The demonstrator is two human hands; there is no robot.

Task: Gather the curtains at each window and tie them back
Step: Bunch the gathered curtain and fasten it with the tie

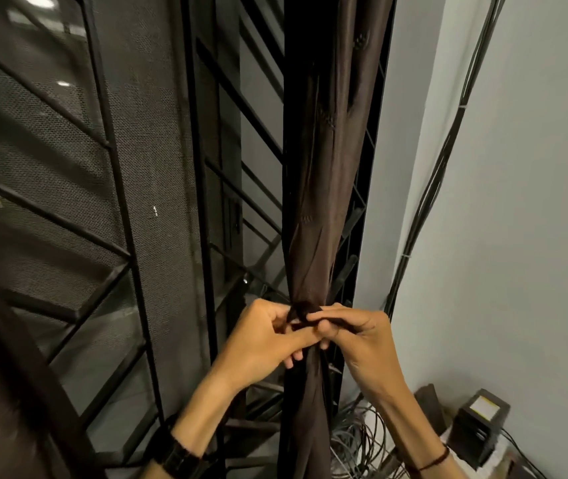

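Gray wall (517,202) at 3 o'clock, window bars (120,236) at 9. Brown curtain (324,167) hangs in the middle, bunched up. Dark tie (300,311) wraps it at 6 o'clock. L hand (262,344) & R hand (362,337) both pinch the tie, fingers curled tight.

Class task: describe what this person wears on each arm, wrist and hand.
No sleeves are in view. A wide black watch-like band circles the left wrist. A thin dark cord bracelet circles the right wrist. The left hand and right hand are ungloved.
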